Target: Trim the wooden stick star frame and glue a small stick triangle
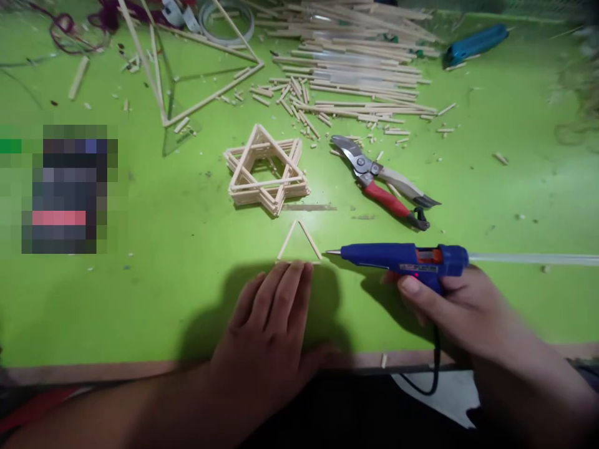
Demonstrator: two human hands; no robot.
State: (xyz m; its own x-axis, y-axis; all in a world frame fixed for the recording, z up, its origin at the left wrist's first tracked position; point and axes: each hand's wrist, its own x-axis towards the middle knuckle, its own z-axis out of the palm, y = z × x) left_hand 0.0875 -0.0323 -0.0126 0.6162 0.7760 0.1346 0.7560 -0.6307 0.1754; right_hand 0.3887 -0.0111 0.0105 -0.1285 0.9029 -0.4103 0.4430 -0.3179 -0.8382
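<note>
My right hand [461, 305] is wrapped round a blue hot glue gun [388, 257], whose metal tip points left at the lower right corner of a small triangle of thin wooden sticks [309, 239]. A clear glue stick [528, 258] runs out of its back end. Fingers stretched out and lying close together, my left hand [274, 312] rests flat on the table, its fingertips on the triangle's bottom stick and partly covering it. Just beyond the triangle stands a star-shaped stack of glued sticks [266, 185].
Pruning shears [374, 181] with red and white handles lie right of the star. Farther back are a pile of wooden sticks [360, 75], a larger stick frame [213, 93], a tape roll [227, 43] and a blue tool [476, 45]. A pixelated patch hides the left side.
</note>
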